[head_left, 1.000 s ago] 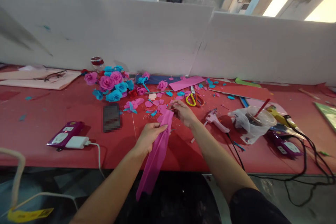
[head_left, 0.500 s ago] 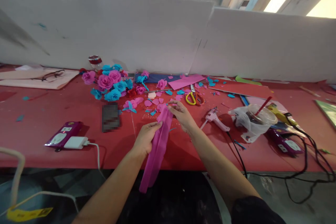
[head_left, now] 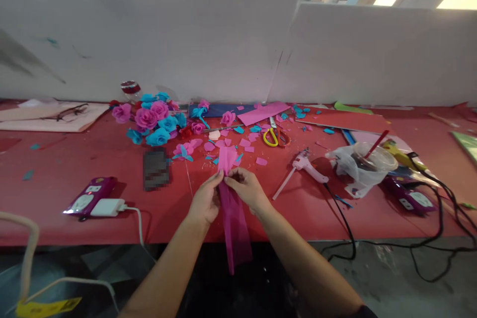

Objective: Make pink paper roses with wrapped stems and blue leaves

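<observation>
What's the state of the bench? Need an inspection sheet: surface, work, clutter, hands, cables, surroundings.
Surface: flat red tabletop, littered in the middle.
Work: long pink paper strip, lower end hanging past the front edge.
Clutter: small pink and blue paper scraps; pink, blue and red paper flowers; scissors with yellow and orange handles; pale pink glue gun; clear plastic cup with a red straw.
Hands: left hand and right hand both pinch the strip, close together.
Cables: thin white cable and black glue-gun cable run over the front edge.
Surroundings: white upright partition behind the table; spills: nothing seen.
</observation>
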`<action>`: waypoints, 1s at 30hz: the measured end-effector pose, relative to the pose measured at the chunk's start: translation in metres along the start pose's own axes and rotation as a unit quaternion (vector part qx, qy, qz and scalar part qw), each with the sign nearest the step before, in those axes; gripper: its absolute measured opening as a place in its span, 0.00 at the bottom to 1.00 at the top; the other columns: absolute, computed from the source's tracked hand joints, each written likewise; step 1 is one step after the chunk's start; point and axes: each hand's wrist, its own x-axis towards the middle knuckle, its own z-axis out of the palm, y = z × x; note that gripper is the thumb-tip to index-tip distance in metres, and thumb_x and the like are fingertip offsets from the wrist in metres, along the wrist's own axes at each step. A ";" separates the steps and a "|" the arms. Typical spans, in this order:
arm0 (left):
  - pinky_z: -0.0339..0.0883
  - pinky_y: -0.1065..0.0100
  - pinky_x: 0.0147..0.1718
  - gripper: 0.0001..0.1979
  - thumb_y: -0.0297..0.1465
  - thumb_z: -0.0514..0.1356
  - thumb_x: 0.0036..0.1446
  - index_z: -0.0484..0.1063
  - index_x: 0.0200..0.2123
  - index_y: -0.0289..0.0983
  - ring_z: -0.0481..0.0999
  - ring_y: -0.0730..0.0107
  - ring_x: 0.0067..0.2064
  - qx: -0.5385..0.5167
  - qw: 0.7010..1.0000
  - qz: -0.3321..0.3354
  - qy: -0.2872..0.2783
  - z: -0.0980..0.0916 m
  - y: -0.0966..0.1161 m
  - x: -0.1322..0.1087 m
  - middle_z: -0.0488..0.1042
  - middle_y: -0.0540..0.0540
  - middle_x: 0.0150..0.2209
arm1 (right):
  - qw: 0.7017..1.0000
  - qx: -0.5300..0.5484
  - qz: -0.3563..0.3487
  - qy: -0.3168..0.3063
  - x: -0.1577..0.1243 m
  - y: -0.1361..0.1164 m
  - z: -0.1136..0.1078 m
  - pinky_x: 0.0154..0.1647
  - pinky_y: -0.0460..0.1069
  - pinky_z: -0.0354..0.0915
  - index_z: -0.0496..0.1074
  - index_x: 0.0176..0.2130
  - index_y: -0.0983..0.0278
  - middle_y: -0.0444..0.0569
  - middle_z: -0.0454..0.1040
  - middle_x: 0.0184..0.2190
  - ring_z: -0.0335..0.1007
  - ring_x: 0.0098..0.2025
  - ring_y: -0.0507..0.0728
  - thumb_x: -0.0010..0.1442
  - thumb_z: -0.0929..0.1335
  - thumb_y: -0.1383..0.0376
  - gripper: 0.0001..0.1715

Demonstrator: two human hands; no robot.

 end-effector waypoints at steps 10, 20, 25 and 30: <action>0.67 0.77 0.30 0.06 0.23 0.63 0.48 0.74 0.31 0.37 0.75 0.78 0.27 -0.010 0.998 0.058 -0.027 0.002 -0.004 -0.005 0.78 0.51 0.28 | 0.995 -0.089 -0.044 0.027 -0.002 -0.007 0.000 0.29 0.47 0.61 0.65 0.26 0.61 0.41 0.68 0.23 0.64 0.26 0.51 0.48 0.65 0.69 0.03; 0.68 0.77 0.30 0.07 0.23 0.63 0.47 0.75 0.32 0.37 0.76 0.78 0.27 -0.022 0.999 0.045 0.007 0.000 -0.006 -0.004 0.78 0.51 0.28 | 0.994 -0.016 -0.067 0.087 -0.015 -0.015 0.005 0.34 0.47 0.64 0.64 0.38 0.60 0.43 0.70 0.29 0.68 0.31 0.52 0.50 0.67 0.69 0.13; 0.67 0.78 0.28 0.05 0.23 0.64 0.46 0.75 0.30 0.36 0.75 0.78 0.26 -0.003 0.996 0.083 0.008 0.001 -0.009 -0.008 0.78 0.51 0.27 | 0.992 0.080 -0.047 0.082 -0.016 -0.017 0.011 0.37 0.47 0.64 0.64 0.43 0.59 0.44 0.69 0.32 0.68 0.34 0.52 0.49 0.69 0.67 0.19; 0.68 0.76 0.31 0.11 0.25 0.65 0.45 0.75 0.35 0.37 0.77 0.75 0.31 0.013 0.995 0.102 -0.006 0.001 -0.012 -0.010 0.79 0.49 0.32 | 0.985 0.135 0.004 0.109 -0.004 -0.026 0.010 0.34 0.46 0.63 0.68 0.39 0.62 0.42 0.68 0.27 0.66 0.30 0.51 0.47 0.70 0.66 0.17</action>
